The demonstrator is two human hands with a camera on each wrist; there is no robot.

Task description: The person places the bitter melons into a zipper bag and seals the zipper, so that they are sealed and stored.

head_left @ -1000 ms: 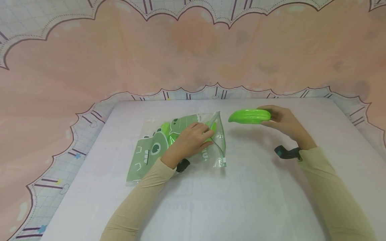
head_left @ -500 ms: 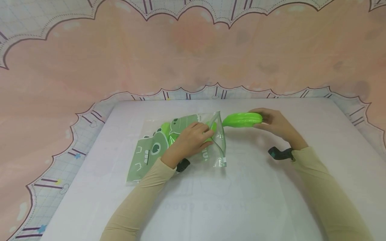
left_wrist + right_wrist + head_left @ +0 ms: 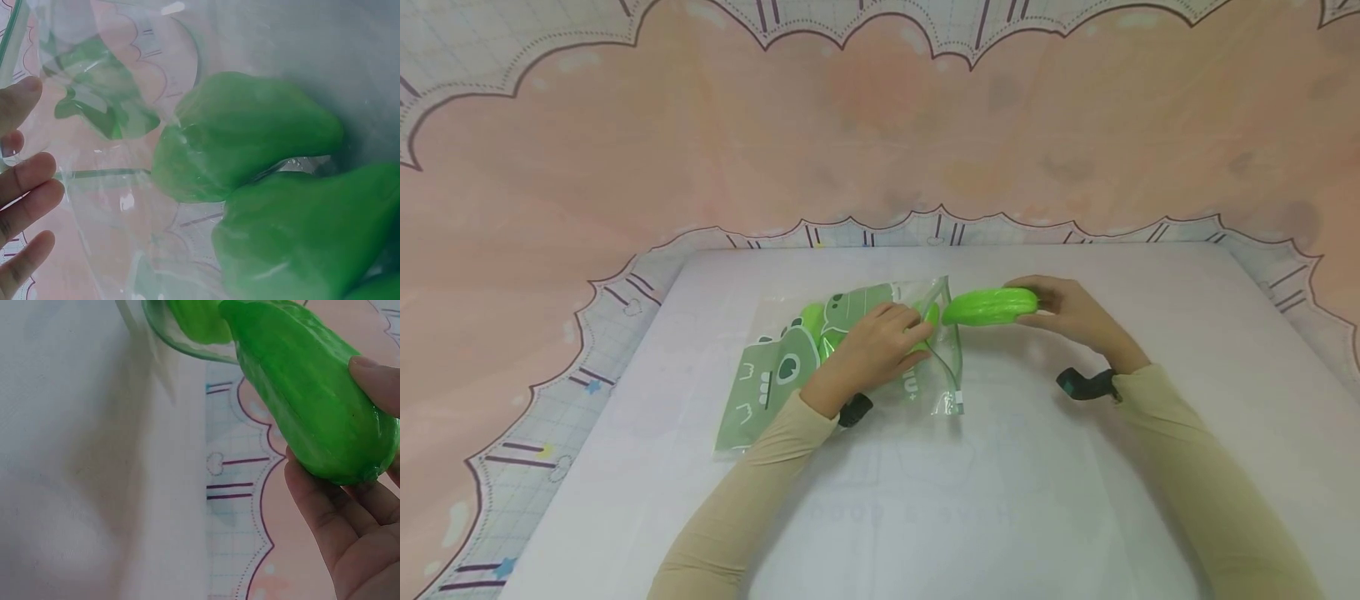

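Note:
A clear plastic zip bag [image 3: 943, 396] with a green cartoon print lies on the table. My left hand [image 3: 872, 350] holds the bag near its mouth, which gapes at the right end. Inside are several glossy green vegetable-like pieces, two of them lumpy and tapered in the left wrist view, such as this green piece [image 3: 244, 134]. My right hand [image 3: 1078, 317] grips the blunt end of a long, ridged green gourd-like vegetable [image 3: 988, 307] between thumb and fingers. The gourd's narrow tip points left at the bag's mouth, above the table.
The white table [image 3: 1000, 500] extends around the bag. Behind it hangs a peach cloth [image 3: 925, 133] with scalloped borders. Each wrist carries a small black camera, such as the right wrist's camera [image 3: 1086, 383].
My right hand has moved left and slightly down with the gourd, bringing its tip to the bag's mouth. The left hand and bag have stayed in place.

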